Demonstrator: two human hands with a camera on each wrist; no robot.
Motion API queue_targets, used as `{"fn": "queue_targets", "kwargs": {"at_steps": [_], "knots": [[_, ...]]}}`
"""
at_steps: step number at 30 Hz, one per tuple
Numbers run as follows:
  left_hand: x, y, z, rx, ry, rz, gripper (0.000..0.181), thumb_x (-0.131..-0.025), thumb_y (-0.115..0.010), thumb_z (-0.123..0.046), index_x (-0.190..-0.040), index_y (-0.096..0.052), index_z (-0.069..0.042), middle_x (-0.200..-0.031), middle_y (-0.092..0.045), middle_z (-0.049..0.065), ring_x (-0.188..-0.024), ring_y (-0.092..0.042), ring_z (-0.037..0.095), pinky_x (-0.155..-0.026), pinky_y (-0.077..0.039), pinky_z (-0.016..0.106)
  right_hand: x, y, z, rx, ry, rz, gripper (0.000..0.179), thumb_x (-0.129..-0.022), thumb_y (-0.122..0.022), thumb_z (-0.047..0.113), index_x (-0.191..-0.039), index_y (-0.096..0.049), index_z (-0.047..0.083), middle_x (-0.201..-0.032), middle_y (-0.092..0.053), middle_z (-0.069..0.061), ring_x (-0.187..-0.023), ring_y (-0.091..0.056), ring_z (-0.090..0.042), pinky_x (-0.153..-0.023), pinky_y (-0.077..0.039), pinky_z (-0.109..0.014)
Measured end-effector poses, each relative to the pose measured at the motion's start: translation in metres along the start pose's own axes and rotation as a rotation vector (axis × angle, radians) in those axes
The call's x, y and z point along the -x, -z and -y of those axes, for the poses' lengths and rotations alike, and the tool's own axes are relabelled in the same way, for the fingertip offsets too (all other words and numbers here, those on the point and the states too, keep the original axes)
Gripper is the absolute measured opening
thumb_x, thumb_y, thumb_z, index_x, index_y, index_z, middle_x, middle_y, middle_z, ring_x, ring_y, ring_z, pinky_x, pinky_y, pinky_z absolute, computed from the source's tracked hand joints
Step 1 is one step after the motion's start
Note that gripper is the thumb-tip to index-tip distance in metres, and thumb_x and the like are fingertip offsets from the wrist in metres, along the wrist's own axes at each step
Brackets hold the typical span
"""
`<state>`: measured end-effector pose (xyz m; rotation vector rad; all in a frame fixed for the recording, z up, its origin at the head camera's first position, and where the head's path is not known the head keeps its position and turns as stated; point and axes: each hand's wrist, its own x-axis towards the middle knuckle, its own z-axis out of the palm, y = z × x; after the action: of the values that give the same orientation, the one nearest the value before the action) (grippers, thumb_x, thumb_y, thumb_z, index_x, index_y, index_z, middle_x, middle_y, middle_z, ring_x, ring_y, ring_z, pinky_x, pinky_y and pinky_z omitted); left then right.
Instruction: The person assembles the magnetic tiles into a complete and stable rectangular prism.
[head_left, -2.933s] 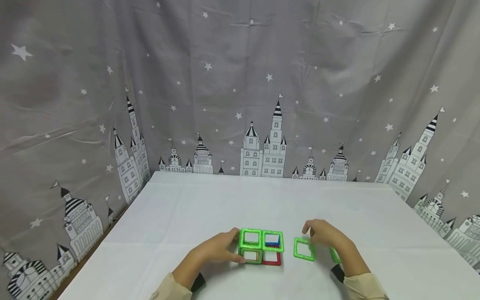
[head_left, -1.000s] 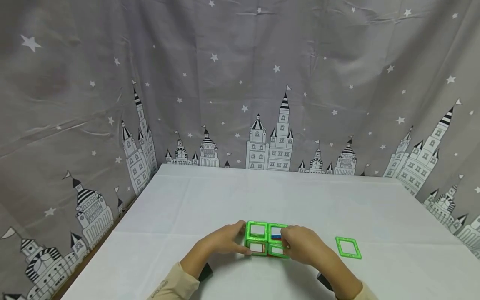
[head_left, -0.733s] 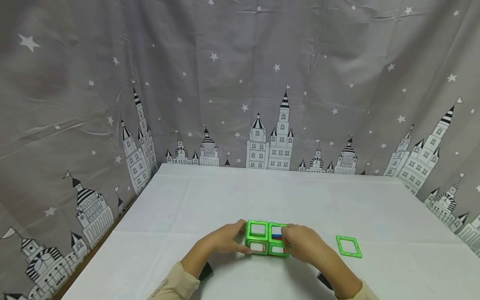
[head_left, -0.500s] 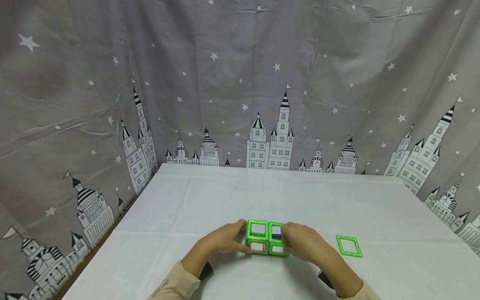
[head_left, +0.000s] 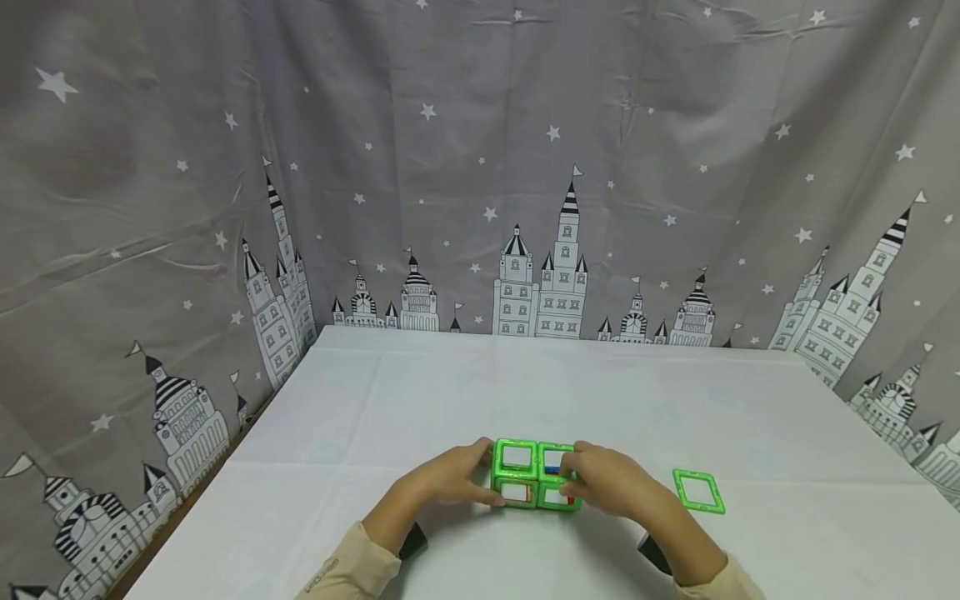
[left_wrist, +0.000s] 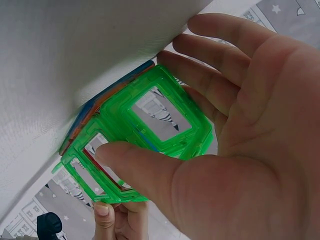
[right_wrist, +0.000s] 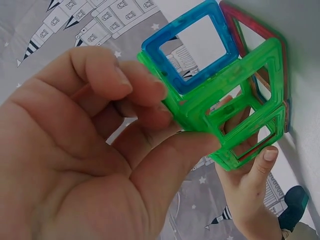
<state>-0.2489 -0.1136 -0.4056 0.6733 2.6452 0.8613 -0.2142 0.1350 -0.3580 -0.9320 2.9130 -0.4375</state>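
Note:
A small box of green magnetic tiles (head_left: 537,480) stands on the white table, with two tiles on top and two along the front. My left hand (head_left: 450,477) grips its left end, thumb on the front tile and fingers behind. At the right end, my right hand (head_left: 611,481) pinches the edge of a green tile (right_wrist: 250,117) between thumb and curled fingers. In the right wrist view a blue tile (right_wrist: 226,35) stands at the box's back side and a red tile (right_wrist: 285,70) lies at its base. The right end looks uncovered.
A loose green tile (head_left: 678,490) lies flat on the table (head_left: 420,400), right of the right hand. Grey curtains (head_left: 450,167) printed with castles and stars hang behind the table and at its sides.
The right hand has gone from beside the loose tiles to the box, where a green tile now fills the front right. Lately its fingers shifted slightly; the left hand keeps its hold.

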Motion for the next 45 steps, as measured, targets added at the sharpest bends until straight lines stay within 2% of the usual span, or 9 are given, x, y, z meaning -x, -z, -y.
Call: {"fn": "queue_targets", "kwargs": {"at_steps": [13, 18, 23, 29, 39, 45], "knots": [[-0.001, 0.000, 0.000, 0.004, 0.004, 0.000, 0.071, -0.075, -0.078, -0.038, -0.128, -0.044, -0.005, -0.127, -0.058, 0.014, -0.130, -0.046, 0.035, -0.112, -0.032, 0.051, -0.002, 0.001, -0.002, 0.038, 0.007, -0.038, 0.010, -0.082, -0.071, 0.018, -0.086, -0.068, 0.010, -0.079, -0.054, 0.006, -0.068, -0.048, -0.005, -0.059, -0.044, -0.024], [-0.001, 0.000, -0.001, 0.004, 0.006, -0.001, 0.072, -0.075, -0.078, -0.038, -0.129, -0.044, -0.005, -0.128, -0.058, 0.013, -0.130, -0.046, 0.035, -0.112, -0.032, 0.051, 0.000, 0.006, -0.005, 0.002, -0.044, -0.008, 0.017, -0.079, -0.074, 0.020, -0.091, -0.066, 0.012, -0.082, -0.056, 0.006, -0.069, -0.050, -0.007, -0.060, -0.044, -0.025], [-0.001, 0.000, -0.002, 0.000, 0.006, -0.001, 0.072, -0.076, -0.078, -0.038, -0.130, -0.044, -0.005, -0.129, -0.057, 0.013, -0.130, -0.046, 0.035, -0.112, -0.032, 0.051, 0.003, 0.012, -0.011, -0.097, -0.114, 0.058, 0.023, -0.078, -0.076, 0.015, -0.097, -0.063, 0.014, -0.071, -0.056, 0.006, -0.061, -0.049, -0.009, -0.055, -0.041, -0.024], [-0.002, 0.000, -0.002, -0.006, 0.004, 0.001, 0.074, -0.076, -0.077, -0.037, -0.132, -0.042, -0.004, -0.130, -0.057, 0.013, -0.131, -0.045, 0.034, -0.112, -0.031, 0.051, 0.001, 0.012, -0.015, -0.218, -0.064, 0.101, 0.015, -0.081, -0.070, 0.004, -0.092, -0.063, 0.011, -0.073, -0.064, 0.002, -0.060, -0.055, -0.009, -0.055, -0.045, -0.023], [0.000, 0.001, -0.003, -0.021, 0.002, -0.002, 0.077, -0.077, -0.077, -0.035, -0.136, -0.041, -0.002, -0.131, -0.058, 0.013, -0.132, -0.044, 0.034, -0.112, -0.031, 0.051, -0.001, 0.011, -0.016, -0.206, -0.009, 0.095, 0.014, -0.082, -0.069, 0.003, -0.092, -0.063, 0.011, -0.079, -0.068, 0.001, -0.067, -0.055, -0.007, -0.059, -0.047, -0.022], [0.000, 0.002, -0.001, -0.010, -0.006, -0.001, 0.075, -0.077, -0.077, -0.034, -0.136, -0.041, -0.004, -0.129, -0.059, 0.013, -0.131, -0.045, 0.034, -0.112, -0.031, 0.052, -0.002, 0.010, -0.014, -0.200, -0.018, 0.088, 0.015, -0.082, -0.068, 0.002, -0.093, -0.064, 0.011, -0.079, -0.067, 0.001, -0.068, -0.055, -0.007, -0.060, -0.047, -0.022]]}}
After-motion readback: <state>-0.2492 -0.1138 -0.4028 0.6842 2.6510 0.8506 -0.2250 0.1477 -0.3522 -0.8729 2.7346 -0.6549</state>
